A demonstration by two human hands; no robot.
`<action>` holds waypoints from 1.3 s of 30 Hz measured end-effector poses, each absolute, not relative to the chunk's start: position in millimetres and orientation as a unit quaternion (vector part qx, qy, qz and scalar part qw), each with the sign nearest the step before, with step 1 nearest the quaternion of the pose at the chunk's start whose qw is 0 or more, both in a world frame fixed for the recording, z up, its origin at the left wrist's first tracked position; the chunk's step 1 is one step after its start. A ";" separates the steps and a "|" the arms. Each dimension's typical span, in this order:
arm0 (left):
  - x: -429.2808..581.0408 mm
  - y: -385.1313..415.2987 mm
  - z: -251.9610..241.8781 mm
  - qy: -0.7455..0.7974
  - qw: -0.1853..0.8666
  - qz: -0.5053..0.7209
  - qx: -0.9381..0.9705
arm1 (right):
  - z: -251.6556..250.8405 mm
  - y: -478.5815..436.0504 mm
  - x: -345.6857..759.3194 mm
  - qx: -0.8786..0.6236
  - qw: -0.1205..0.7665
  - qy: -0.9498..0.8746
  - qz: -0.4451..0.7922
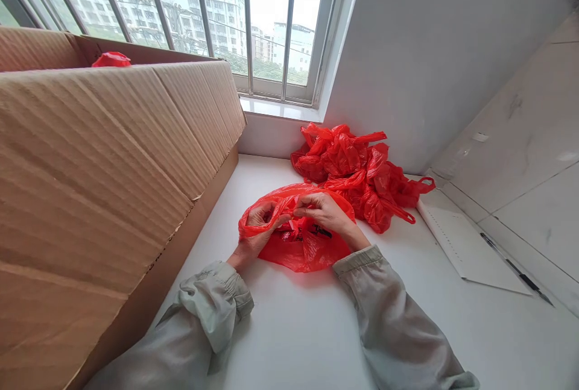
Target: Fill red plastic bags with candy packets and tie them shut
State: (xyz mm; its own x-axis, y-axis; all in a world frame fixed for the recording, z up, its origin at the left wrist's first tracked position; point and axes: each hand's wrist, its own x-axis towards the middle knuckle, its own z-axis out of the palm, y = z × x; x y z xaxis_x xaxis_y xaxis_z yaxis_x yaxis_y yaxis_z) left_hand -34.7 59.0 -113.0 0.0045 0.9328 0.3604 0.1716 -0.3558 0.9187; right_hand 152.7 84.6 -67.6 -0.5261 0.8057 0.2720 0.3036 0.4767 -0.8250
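Both hands, left hand (259, 221) and right hand (322, 212), pinch the thin red plastic bag's (296, 248) handles taut, its body resting on the white surface (316, 330).

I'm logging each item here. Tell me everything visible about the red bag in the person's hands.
The red bag is thin, glossy, crinkled plastic with dark print near its middle. It lies on the white surface; its upper edge is gathered and pinched between the left hand and right hand. A pile of similar bags lies behind.
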 end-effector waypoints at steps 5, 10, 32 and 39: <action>-34.1 55.2 -111.3 0.452 0.374 0.572 0.574 | -65.8 80.6 149.3 -0.368 0.317 -0.823 0.295; -33.1 52.7 -109.3 0.436 0.434 0.562 0.552 | -68.2 80.2 147.5 -0.376 0.296 -0.843 0.245; -33.6 47.5 -103.0 0.512 0.111 0.550 0.650 | -60.8 61.9 126.5 -0.454 0.144 -0.868 0.141; -31.4 45.0 -102.3 0.508 0.128 0.552 0.649 | -65.5 60.9 127.5 -0.322 0.101 -0.918 0.206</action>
